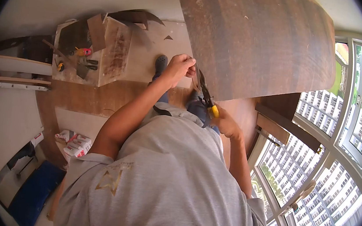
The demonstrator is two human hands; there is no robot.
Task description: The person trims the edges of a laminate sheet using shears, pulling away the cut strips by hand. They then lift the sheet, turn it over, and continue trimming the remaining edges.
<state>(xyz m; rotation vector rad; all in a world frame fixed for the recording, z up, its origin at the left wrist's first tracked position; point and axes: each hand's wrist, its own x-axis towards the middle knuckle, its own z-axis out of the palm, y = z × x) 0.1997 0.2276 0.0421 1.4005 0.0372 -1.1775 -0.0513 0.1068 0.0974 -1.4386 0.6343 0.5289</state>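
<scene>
My right hand [227, 123] is wrapped round the yellow handle of a pair of snips [207, 96], whose dark blades point up and away from me. My left hand [179, 70] is closed in a pinch just left of the blades. From its fingertips a thin dark strip [198, 74] runs down toward the snips. Close beside both hands is the lower left edge of a large brown wood-grain sheet [259, 42]. Its edge lies right at the snips.
To the left, a worn box-like stand [116, 53] bears a red-and-yellow tool [83, 52], a tape measure [60, 66] and scraps. Dark boards [288, 124] lean by the windows [318, 110] on the right. Red-and-white bags [77, 145] sit lower left, above a blue item [37, 189].
</scene>
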